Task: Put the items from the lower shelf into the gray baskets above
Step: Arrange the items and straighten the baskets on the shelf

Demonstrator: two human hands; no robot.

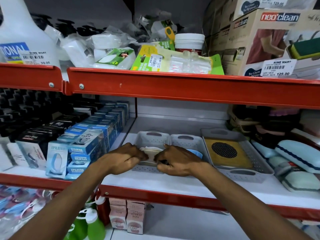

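Three gray perforated baskets stand side by side on the middle shelf. Over the left basket (150, 137) my left hand (128, 157) and my right hand (176, 160) meet, both shut on a pale cream item (152, 150) held between them just inside the basket. A blue item (196, 152) lies in the middle basket (186, 140), partly hidden by my right hand. The right basket (249, 148) holds a yellow pad with a black round mesh (224, 149). On the lower shelf stand pink boxes (127, 215) and green bottles (91, 224).
Blue Epilator boxes (81, 149) crowd the shelf left of the baskets. Light blue sponges and cases (297, 158) lie to the right. The red shelf edge (155, 194) runs under my forearms; another red shelf (173, 85) hangs overhead with packaged goods.
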